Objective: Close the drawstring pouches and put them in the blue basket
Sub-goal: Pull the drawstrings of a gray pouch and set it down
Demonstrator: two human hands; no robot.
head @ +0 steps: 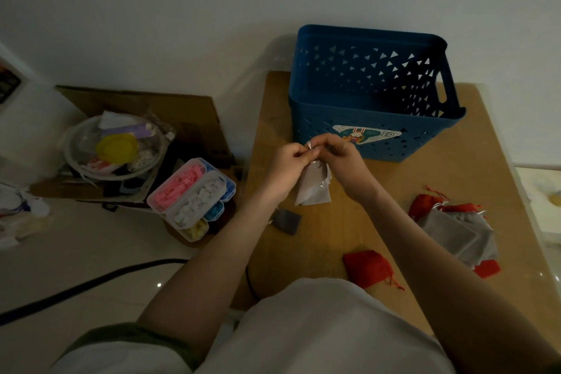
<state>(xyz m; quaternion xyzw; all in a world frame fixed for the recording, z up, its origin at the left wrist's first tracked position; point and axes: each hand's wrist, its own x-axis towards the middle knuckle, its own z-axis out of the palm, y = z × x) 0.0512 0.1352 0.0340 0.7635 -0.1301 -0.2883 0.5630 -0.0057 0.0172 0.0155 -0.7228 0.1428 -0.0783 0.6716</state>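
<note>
A light grey drawstring pouch hangs above the wooden table, just in front of the blue basket. My left hand and my right hand meet at its top, each pinching the silvery drawstring. The pouch's mouth is hidden by my fingers. A dark grey pouch lies flat under my left forearm. One red pouch lies near the table's front. A heap of grey pouches and red pouches sits at the right.
The basket's floor is out of sight behind its near wall. On the floor to the left stand a divided box of coloured pieces, a clear bowl of odds and ends on cardboard, and a black cable.
</note>
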